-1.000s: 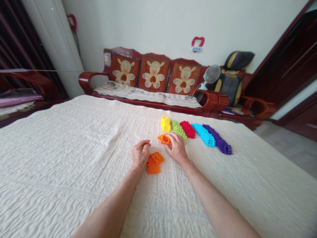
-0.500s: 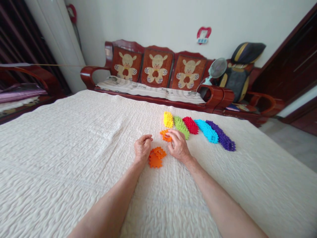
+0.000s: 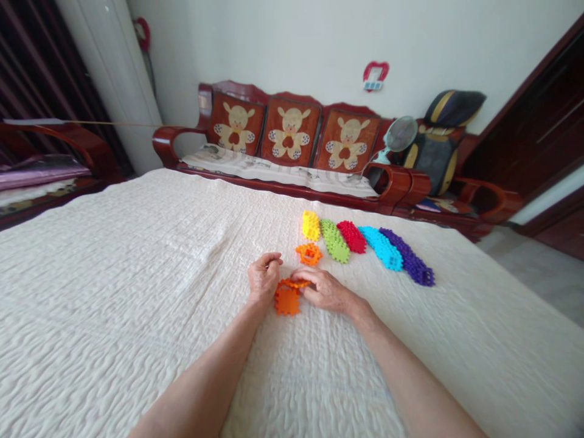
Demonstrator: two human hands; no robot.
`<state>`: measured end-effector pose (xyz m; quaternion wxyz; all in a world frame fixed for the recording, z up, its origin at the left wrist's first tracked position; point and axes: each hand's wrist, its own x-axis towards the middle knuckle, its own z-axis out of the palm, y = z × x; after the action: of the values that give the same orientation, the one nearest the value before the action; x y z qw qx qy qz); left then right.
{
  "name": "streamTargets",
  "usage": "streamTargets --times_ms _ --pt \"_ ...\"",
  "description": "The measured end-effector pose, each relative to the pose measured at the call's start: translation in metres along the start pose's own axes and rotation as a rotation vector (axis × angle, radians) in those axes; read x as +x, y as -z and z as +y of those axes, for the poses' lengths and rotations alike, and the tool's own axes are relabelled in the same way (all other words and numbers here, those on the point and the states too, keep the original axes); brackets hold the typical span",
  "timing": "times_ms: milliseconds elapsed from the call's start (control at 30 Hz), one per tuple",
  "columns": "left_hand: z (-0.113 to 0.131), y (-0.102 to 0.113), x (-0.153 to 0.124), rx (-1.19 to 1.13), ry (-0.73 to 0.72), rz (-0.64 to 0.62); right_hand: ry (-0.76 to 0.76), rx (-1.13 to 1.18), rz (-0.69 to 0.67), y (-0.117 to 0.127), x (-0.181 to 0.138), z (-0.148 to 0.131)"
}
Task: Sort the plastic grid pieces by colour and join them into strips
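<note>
My right hand (image 3: 323,290) pinches an orange interlocking tile (image 3: 296,283) by its right edge, tilted up off the cloth. Just below lies another orange tile (image 3: 287,302), flat, with notched edges. My left hand (image 3: 264,277) rests at the left of these tiles, fingers curled closed; whatever may be inside them is hidden. Beyond both hands sits an orange tile with an open centre (image 3: 309,254), touched by neither hand. Stacked rows of similar tiles lie behind it: yellow (image 3: 311,225), green (image 3: 335,242), red (image 3: 351,236), light blue (image 3: 382,247) and purple (image 3: 407,257).
A white quilted cloth (image 3: 137,274) covers the wide surface under my arms. Past its far edge stands a wooden sofa (image 3: 171,146) with bear cushions (image 3: 288,131). A small fan (image 3: 400,134) and a padded chair (image 3: 435,158) are at the right.
My right hand has let go of the far orange tile and come back toward me, taking hold of a nearer one. The left hand keeps its place. The view has tipped slightly upward.
</note>
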<state>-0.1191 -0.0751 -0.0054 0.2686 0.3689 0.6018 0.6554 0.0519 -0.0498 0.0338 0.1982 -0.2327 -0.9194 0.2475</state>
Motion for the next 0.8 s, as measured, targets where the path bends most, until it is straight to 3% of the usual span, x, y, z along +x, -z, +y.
streamTargets --times_ms 167,300,633,800 --pt "-0.003 0.0 -0.001 0.01 0.014 -0.032 -0.243 0.026 0.024 0.015 -0.005 0.009" --pt "-0.004 0.0 -0.001 0.009 0.02 -0.043 -0.309 0.053 -0.082 0.027 -0.012 0.015" --pt "-0.003 -0.001 0.0 0.007 0.039 -0.046 -0.203 -0.166 -0.057 0.031 -0.02 0.023" --pt "-0.001 -0.001 -0.002 0.004 0.038 -0.045 -0.132 -0.274 -0.021 0.027 -0.015 0.013"
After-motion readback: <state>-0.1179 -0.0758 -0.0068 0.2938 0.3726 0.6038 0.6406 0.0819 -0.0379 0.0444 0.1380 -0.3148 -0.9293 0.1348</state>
